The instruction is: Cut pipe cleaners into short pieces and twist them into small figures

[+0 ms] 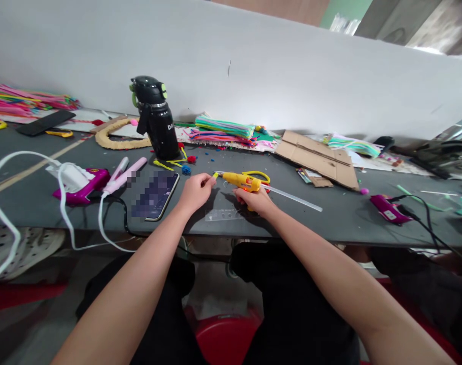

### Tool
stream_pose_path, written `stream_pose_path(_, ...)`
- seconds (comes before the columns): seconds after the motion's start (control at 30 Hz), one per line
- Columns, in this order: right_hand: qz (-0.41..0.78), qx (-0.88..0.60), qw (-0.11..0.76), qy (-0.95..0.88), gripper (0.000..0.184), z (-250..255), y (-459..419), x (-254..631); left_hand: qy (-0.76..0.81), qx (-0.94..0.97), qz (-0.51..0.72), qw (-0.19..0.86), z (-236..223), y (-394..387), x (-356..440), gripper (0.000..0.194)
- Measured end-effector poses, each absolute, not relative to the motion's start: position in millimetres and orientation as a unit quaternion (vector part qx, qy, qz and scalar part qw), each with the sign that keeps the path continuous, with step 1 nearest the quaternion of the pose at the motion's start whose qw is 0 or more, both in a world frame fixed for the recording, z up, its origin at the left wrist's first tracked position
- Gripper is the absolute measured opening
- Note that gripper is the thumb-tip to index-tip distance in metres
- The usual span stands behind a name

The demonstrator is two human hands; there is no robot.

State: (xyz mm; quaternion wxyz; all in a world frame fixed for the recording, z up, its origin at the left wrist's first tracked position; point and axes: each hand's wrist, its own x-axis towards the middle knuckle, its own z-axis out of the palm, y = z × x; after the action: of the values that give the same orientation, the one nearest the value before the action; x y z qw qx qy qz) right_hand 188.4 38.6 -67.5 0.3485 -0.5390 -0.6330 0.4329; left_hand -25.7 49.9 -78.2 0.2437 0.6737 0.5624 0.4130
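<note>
My right hand (255, 199) is wrapped round a yellow hot glue gun (241, 181), its nozzle pointing left. A long translucent glue stick (293, 197) sticks out of the gun's back end. With closed fingertips my left hand (198, 191) pinches a small yellow piece (215, 175) right at the nozzle; whether the two touch I cannot tell. Under the hands a clear plastic ruler (223, 215) lies on the grey table (348, 218). Behind the gun, yellow-handled scissors (261, 175) are partly hidden.
A black bottle (158, 126), a phone (158, 195) and a pink flat iron (124, 175) stand or lie to the left. Magenta power strips (82, 187) with cables flank me. Pipe cleaner bundles (225, 126) and cardboard (318, 157) lie along the back.
</note>
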Motion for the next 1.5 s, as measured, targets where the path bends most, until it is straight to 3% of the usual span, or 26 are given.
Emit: stream_pose_path(1.5,0.375,-0.53,0.349,-0.676,0.01,-50,32,177,0.567,0.668,0.404,0.262,-72,47,-24,0.035)
